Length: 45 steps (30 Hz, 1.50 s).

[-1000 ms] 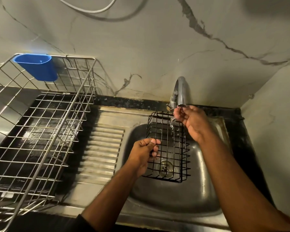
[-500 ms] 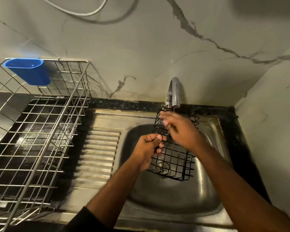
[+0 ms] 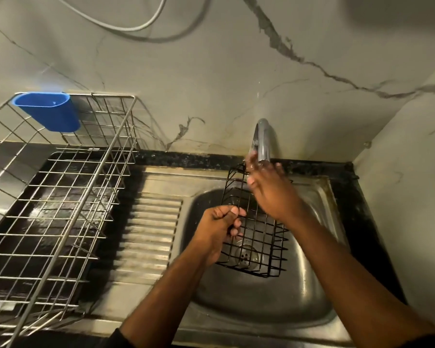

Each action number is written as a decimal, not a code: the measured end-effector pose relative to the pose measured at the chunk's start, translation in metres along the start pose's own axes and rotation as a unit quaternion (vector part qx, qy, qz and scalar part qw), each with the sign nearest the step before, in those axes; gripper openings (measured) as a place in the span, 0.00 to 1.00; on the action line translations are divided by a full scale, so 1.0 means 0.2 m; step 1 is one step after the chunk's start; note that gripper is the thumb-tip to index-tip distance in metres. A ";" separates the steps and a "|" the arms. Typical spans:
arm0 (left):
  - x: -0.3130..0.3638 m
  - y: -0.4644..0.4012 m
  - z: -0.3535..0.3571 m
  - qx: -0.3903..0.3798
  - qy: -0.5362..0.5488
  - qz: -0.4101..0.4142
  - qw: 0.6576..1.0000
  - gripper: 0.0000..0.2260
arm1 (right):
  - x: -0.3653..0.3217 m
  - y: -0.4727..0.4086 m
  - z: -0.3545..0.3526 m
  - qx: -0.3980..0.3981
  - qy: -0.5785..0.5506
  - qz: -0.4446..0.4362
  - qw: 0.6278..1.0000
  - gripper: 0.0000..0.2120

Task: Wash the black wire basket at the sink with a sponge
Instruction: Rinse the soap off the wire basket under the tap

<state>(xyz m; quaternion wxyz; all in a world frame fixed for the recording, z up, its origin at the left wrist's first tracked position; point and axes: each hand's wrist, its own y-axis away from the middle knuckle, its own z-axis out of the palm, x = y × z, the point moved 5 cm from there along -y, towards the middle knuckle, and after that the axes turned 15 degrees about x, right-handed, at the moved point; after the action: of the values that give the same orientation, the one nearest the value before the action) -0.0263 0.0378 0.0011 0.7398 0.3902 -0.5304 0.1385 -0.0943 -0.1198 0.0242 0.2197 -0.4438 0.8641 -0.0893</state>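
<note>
A black wire basket (image 3: 259,237) hangs tilted over the steel sink bowl (image 3: 236,297), under the chrome tap (image 3: 263,141). My left hand (image 3: 217,228) grips the basket's left rim with curled fingers. My right hand (image 3: 269,189) lies over the basket's upper part just below the tap spout, fingers extended and blurred. No sponge shows in either hand. The drain (image 3: 246,254) is visible through the basket's wires.
A large steel wire dish rack (image 3: 60,209) with a blue plastic cup (image 3: 48,111) hooked on its rim stands on the left counter. A ribbed drainboard (image 3: 148,234) lies between rack and bowl. Marble walls close in behind and at right.
My right hand went from the tap spout down onto the basket, then back up toward the spout. The basket tilted more upright in my left hand.
</note>
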 end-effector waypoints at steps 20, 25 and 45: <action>-0.17 -0.05 -0.20 0.087 0.000 0.108 0.990 0.10 | 0.09 -0.04 -0.16 0.085 -0.445 0.397 0.798 0.07; -0.17 -0.05 -0.22 0.060 0.025 0.112 0.992 0.11 | 0.17 0.04 -0.19 0.139 -0.354 0.381 0.843 0.06; -0.30 -0.22 -0.24 0.068 -0.123 0.104 0.985 0.08 | 0.17 0.20 0.02 0.072 -0.446 0.515 0.729 0.21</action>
<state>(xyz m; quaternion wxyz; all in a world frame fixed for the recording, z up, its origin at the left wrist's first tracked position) 0.0092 0.0561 -0.0779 0.6223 0.3961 -0.6445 0.2012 -0.1394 -0.1240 -0.0041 0.6235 0.0972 0.7536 0.1839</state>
